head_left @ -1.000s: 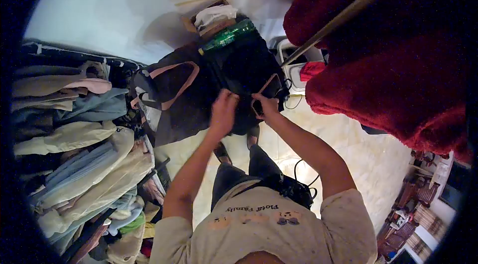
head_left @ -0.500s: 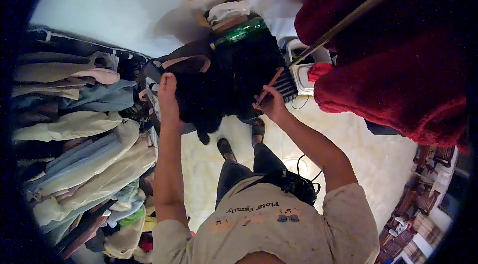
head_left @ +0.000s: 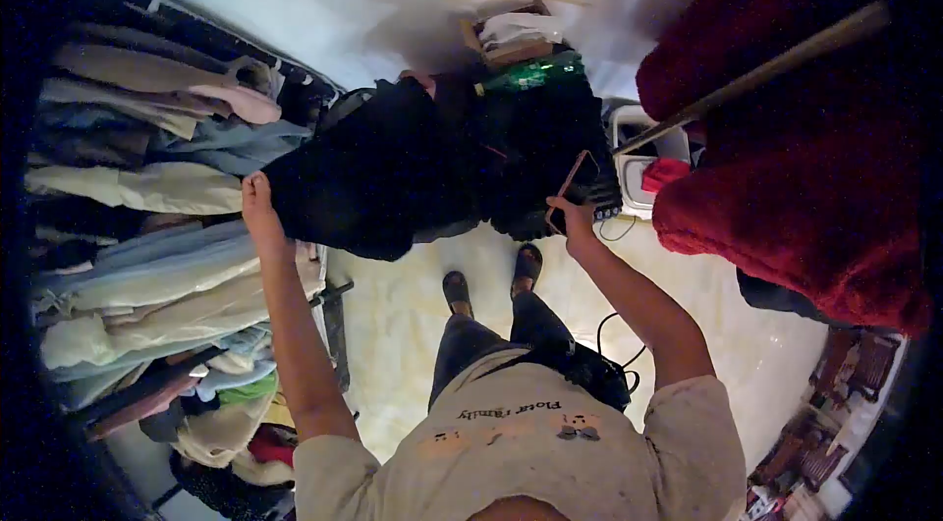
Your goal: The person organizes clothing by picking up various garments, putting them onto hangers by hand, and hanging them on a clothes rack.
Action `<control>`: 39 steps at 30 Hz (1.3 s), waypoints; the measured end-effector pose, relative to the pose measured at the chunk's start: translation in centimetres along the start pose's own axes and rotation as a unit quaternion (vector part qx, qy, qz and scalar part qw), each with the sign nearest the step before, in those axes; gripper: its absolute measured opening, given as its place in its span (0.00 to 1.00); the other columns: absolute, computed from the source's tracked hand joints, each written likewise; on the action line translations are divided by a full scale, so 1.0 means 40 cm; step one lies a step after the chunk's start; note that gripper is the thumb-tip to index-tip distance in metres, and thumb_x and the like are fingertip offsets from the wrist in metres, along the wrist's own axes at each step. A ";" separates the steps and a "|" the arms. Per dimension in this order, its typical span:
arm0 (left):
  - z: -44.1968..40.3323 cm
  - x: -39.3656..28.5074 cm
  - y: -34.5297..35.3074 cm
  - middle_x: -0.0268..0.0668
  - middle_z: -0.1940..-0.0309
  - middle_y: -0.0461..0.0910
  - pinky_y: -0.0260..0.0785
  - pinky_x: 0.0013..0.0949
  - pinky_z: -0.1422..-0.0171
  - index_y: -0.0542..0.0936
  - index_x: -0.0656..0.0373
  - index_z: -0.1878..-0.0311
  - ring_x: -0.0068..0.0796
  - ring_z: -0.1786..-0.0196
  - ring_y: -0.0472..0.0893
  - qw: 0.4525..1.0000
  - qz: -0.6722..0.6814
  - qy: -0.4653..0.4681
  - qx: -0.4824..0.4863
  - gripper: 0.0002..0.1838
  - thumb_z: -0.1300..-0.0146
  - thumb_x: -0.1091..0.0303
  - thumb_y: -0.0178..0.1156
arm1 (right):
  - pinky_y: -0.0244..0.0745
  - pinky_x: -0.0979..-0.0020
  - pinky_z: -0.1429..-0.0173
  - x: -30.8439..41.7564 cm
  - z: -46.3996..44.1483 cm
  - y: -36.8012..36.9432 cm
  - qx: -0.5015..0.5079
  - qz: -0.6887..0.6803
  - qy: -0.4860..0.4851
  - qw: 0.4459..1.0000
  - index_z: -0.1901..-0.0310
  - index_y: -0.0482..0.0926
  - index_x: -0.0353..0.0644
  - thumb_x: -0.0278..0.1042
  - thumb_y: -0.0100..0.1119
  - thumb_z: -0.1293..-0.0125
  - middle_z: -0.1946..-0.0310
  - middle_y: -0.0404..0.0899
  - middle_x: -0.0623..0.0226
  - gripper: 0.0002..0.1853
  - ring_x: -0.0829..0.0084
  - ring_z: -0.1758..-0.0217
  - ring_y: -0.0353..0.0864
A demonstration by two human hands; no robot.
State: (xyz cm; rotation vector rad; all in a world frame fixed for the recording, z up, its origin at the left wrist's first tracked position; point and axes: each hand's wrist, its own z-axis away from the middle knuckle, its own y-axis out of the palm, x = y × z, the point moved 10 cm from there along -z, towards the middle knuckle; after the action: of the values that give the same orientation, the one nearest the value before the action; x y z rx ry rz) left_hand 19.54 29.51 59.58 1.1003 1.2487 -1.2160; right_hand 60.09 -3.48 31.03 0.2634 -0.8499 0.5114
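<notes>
My left hand [head_left: 260, 210] is closed on the edge of a black cloth [head_left: 363, 172], which is stretched out to the left beside the hanging clothes. The cloth spreads over the dark pile in front of me, hiding most of what lies beneath. My right hand [head_left: 573, 217] grips a thin pinkish-brown frame-like item [head_left: 570, 177] at the right side of the pile; what exactly it is I cannot make out. A green plastic bottle [head_left: 530, 74] lies at the back of the pile.
Clothes [head_left: 147, 187] hang on a rack at left. Behind the bottle sits an open cardboard box [head_left: 516, 52] with white plastic. Right of the pile are a white bin [head_left: 629, 172], a wooden pole [head_left: 766, 69] and red fluffy fabric [head_left: 786, 197]. Pale tiled floor [head_left: 393, 325] lies below.
My left hand has moved far left from the middle of the pile, pulling the black cloth out over the bag with pinkish handles. My right hand keeps hold of the frame-like item. The view has shifted.
</notes>
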 end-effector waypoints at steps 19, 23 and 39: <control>0.196 -0.090 -0.009 0.32 0.60 0.75 0.63 0.24 0.48 0.75 0.62 0.51 0.21 0.57 0.72 0.952 -0.190 0.229 0.070 0.09 0.34 0.73 0.52 | 0.61 0.62 0.35 0.042 -0.104 -0.003 -0.048 0.274 -0.178 0.944 0.39 0.60 0.36 0.40 0.70 0.53 0.40 0.65 0.51 0.41 0.55 0.38 0.66; 0.285 -0.235 0.030 0.39 0.53 0.76 0.64 0.29 0.42 0.74 0.63 0.53 0.27 0.50 0.75 0.948 -0.105 0.280 0.112 0.09 0.36 0.78 0.50 | 0.61 0.63 0.35 0.318 0.157 0.274 0.160 0.139 -0.244 0.946 0.40 0.61 0.37 0.42 0.69 0.47 0.43 0.68 0.58 0.36 0.61 0.40 0.67; 0.390 -0.347 -0.577 0.42 0.51 0.77 0.65 0.35 0.39 0.73 0.59 0.58 0.33 0.50 0.76 0.969 0.210 0.127 -0.009 0.03 0.34 0.75 0.52 | 0.76 0.61 0.55 0.376 0.573 0.846 0.470 -0.017 0.001 0.883 0.57 0.75 0.48 0.32 0.60 0.43 0.62 0.76 0.71 0.12 0.74 0.57 0.76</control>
State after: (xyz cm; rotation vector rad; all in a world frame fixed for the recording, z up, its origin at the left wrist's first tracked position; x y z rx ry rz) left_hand -1.61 12.99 75.35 1.4554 1.1331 -0.7589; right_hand 35.64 20.50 57.91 1.1681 -0.5325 0.8681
